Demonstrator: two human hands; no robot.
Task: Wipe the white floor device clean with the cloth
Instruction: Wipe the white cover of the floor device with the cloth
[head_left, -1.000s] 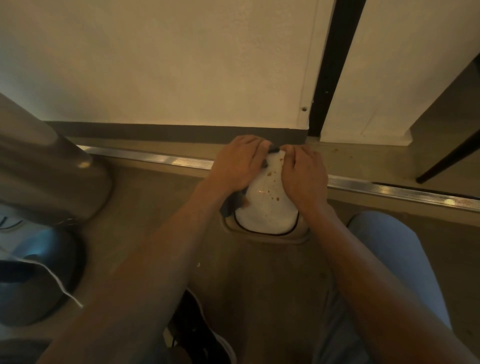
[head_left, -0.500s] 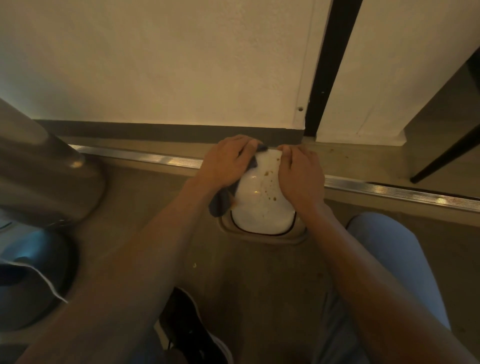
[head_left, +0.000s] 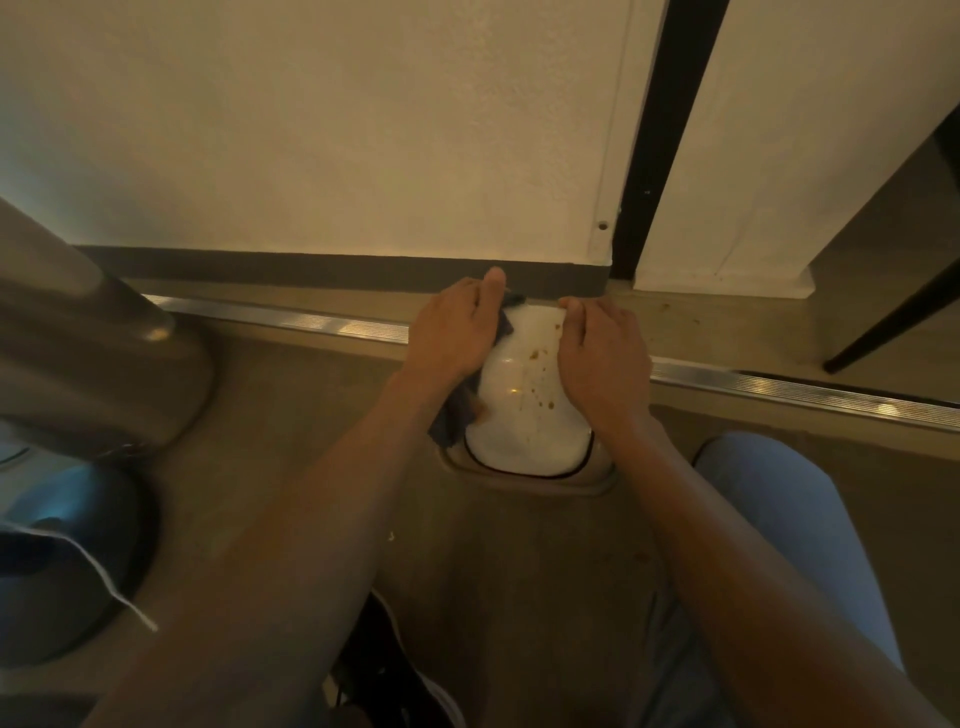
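The white floor device (head_left: 522, 415) is a glossy rounded dome on the floor near the wall, with brown spots across its top right. A dark grey cloth (head_left: 460, 408) lies pressed against the dome's left side under my left hand (head_left: 457, 332), which grips it. My right hand (head_left: 602, 358) rests flat on the dome's right side, fingers together, holding it steady. Much of the cloth is hidden under my left palm.
A metal floor strip (head_left: 779, 387) runs left to right behind the device. A large steel bin (head_left: 88, 353) stands at the left. The wall's dark baseboard (head_left: 311, 270) lies just beyond. My knee in light jeans (head_left: 779, 509) is at the right, a black shoe (head_left: 384, 670) below.
Both hands have spread apart to the dome's sides, uncovering more of its spotted top. The cloth has slid down along the left side.
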